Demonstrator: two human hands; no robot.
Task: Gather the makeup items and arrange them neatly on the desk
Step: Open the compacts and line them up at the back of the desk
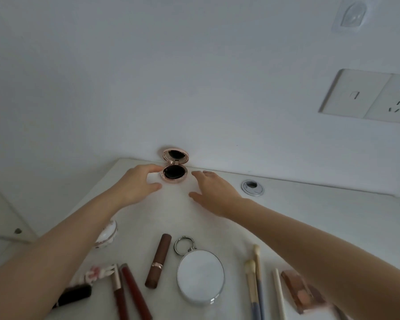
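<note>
Step in hand: placing the open compact at the back edge of the tabletop, lid up against the wall. Left hand: grip open, fingertips at the compact's left rim, looks like touching, thumb well clear. Right hand: grip open, fingers spread, just right of the compact, not touching. Neither hand holds anything. The other items lie in a rough row near the front: lipstick, round mirror, brushes, two red lip tubes, palette; a white jar is partly hidden under the left arm. My read: the compact is either being squared up or about to be picked up, can't tell which. If it's to sit neat, the next move is probably to steady the base with one hand and fold the lid shut with the other, or nudge it in line with the row. Watch the hinge: a one-sided push on the base may spin it.
</note>
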